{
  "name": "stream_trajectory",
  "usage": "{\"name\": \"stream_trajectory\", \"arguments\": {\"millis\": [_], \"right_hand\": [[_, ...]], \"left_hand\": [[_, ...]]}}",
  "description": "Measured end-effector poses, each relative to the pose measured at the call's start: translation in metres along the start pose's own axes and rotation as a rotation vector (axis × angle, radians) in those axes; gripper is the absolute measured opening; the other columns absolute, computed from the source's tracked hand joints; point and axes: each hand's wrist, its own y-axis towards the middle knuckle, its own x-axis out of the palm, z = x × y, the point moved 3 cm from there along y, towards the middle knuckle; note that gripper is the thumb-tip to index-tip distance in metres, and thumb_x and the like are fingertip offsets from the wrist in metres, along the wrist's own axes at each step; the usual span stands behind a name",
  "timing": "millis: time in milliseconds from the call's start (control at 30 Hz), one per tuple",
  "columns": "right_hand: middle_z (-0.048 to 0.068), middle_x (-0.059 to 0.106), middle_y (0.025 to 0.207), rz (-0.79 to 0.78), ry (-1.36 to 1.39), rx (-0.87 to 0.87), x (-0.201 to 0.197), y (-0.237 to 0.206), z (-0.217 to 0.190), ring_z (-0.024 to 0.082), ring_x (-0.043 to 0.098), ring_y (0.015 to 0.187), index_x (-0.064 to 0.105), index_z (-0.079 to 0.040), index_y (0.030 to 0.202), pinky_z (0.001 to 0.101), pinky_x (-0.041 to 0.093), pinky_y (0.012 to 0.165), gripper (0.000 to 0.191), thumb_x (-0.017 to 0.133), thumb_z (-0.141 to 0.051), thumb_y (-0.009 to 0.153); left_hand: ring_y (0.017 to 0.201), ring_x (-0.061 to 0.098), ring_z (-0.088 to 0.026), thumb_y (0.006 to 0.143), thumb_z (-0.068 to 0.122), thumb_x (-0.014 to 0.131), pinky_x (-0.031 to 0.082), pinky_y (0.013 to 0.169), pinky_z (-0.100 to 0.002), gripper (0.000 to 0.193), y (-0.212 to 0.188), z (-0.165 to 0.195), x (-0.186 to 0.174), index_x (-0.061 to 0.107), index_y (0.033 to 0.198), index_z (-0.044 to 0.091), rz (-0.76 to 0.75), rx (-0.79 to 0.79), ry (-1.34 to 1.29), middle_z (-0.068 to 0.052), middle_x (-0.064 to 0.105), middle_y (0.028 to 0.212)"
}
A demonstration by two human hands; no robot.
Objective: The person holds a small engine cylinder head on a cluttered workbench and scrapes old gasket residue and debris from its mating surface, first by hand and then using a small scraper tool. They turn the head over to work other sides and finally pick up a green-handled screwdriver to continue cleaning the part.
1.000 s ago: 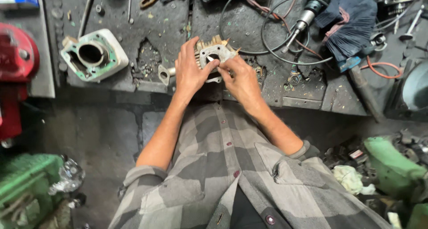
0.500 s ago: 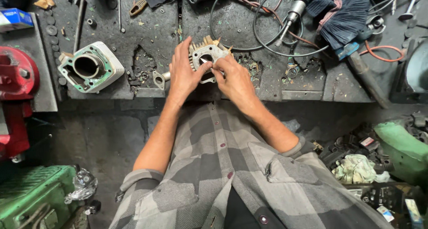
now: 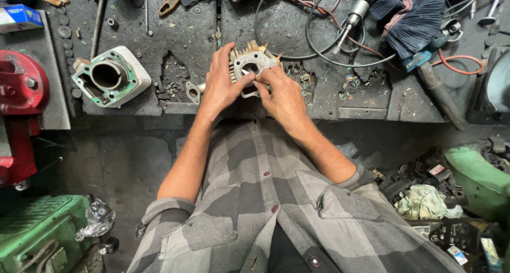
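Hands met over a small finned metal engine part (image 3: 249,66) that sat on the grimy workbench (image 3: 297,100), close to its front edge and right in front of the person. The left hand (image 3: 220,84) lay against the part's left side with its fingers curled around the fins, the thumb reaching toward the round opening in the middle. The right hand (image 3: 281,95) came in from the other side, its fingertips pinched narrowly at the rim of that opening — whether they held something small there could not be told.

As for progress, the part looked bare and taken off its engine, and the work at the opening seemed to be in the middle, not finished; nothing showed what had been fitted or removed.

Room was tight. A second, larger engine cylinder (image 3: 109,79) with a greenish gasket face stood well to the left, and a small flat metal flange (image 3: 193,91) lay just beside the left wrist. Black cables (image 3: 319,39) looped behind the part, and a blue rag (image 3: 414,15) was heaped farther right with a dark-handled tool (image 3: 438,92) below it. Loose washers and chips littered a worn hollow (image 3: 172,76) in the bench — the only free strip ran along the front edge, between the hands and the person's plaid shirt (image 3: 265,198).
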Motion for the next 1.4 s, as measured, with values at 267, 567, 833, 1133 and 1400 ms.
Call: {"name": "stream_trajectory", "arguments": {"millis": [267,567,833,1133,1400], "right_hand": [[0.012,0.069,0.101,-0.020,-0.020,-0.004,-0.002,0.007,-0.002,0.037,0.070,0.086,0.069,-0.007,0.100,0.0475,0.054,0.073,0.011,0.072,-0.014,0.092],[0.015,0.068,0.102,0.015,-0.035,0.006,-0.001,0.011,-0.008,0.040,0.069,0.085,0.067,-0.004,0.095,0.0498,0.052,0.071,0.011,0.072,-0.013,0.094],[0.015,0.068,0.099,0.019,-0.035,-0.034,0.001,0.013,-0.003,0.038,0.069,0.085,0.068,-0.003,0.097,0.0472,0.052,0.073,0.010,0.074,-0.010,0.093],[0.009,0.072,0.094,-0.222,0.072,-0.132,-0.020,0.032,0.029,0.025,0.071,0.085,0.076,-0.007,0.102,0.0374,0.055,0.072,0.017,0.081,-0.012,0.087],[0.008,0.072,0.097,-0.046,0.155,0.002,-0.027,0.027,0.041,0.020,0.068,0.084,0.075,-0.007,0.111,0.0330,0.052,0.066,0.023,0.081,-0.011,0.089]], "left_hand": [[0.139,0.048,-0.037,0.085,0.044,0.086,0.042,0.104,-0.053,0.087,0.000,0.004,-0.001,0.040,0.151,0.010,0.052,-0.023,0.020,-0.015,0.046,0.151],[0.133,0.052,-0.038,0.084,0.042,0.087,0.043,0.100,-0.051,0.083,0.000,0.010,-0.002,0.045,0.146,0.009,0.153,-0.027,0.080,-0.014,0.051,0.145],[0.136,0.053,-0.037,0.081,0.043,0.087,0.044,0.106,-0.050,0.085,0.003,0.004,-0.002,0.044,0.147,0.011,0.114,-0.094,0.107,-0.014,0.052,0.146],[0.141,0.039,-0.044,0.067,0.045,0.097,0.033,0.113,-0.052,0.117,-0.022,0.007,-0.035,0.032,0.155,0.004,0.040,0.117,0.151,-0.022,0.041,0.154],[0.120,0.057,-0.041,0.052,0.046,0.101,0.043,0.101,-0.050,0.140,-0.032,0.009,-0.033,0.023,0.156,-0.006,0.068,0.084,0.361,-0.023,0.051,0.144]]}}
